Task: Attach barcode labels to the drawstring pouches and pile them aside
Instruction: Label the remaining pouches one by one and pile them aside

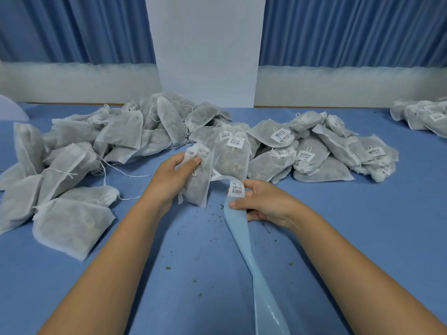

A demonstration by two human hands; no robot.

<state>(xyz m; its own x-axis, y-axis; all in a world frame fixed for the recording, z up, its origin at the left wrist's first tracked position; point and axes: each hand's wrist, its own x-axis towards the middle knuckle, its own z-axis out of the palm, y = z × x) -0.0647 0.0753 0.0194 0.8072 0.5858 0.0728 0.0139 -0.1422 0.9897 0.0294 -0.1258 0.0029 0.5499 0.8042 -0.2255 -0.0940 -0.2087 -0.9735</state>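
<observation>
Two bare forearms reach forward over the blue table (362,238), and between them a light blue backing strip (244,238) runs from the bottom edge up to the right hand (263,201). Small green crumbs (167,268) lie on the table near the strip. The right hand pinches the strip between thumb and fingers, and one barcode label (236,189) sits on the strip just above the thumb. The left hand (173,175) grips an unlabelled drawstring pouch (198,180) near its tied top, holding it upright just left of the label. Behind, on the left side, lies a heap of plain pouches (96,151) with loose strings. On the right side lies a heap of labelled pouches (314,151). A smaller labelled group (425,117) lies at the far right edge. At the back hang blue curtains (350,30) with a white panel (205,44) between them.
</observation>
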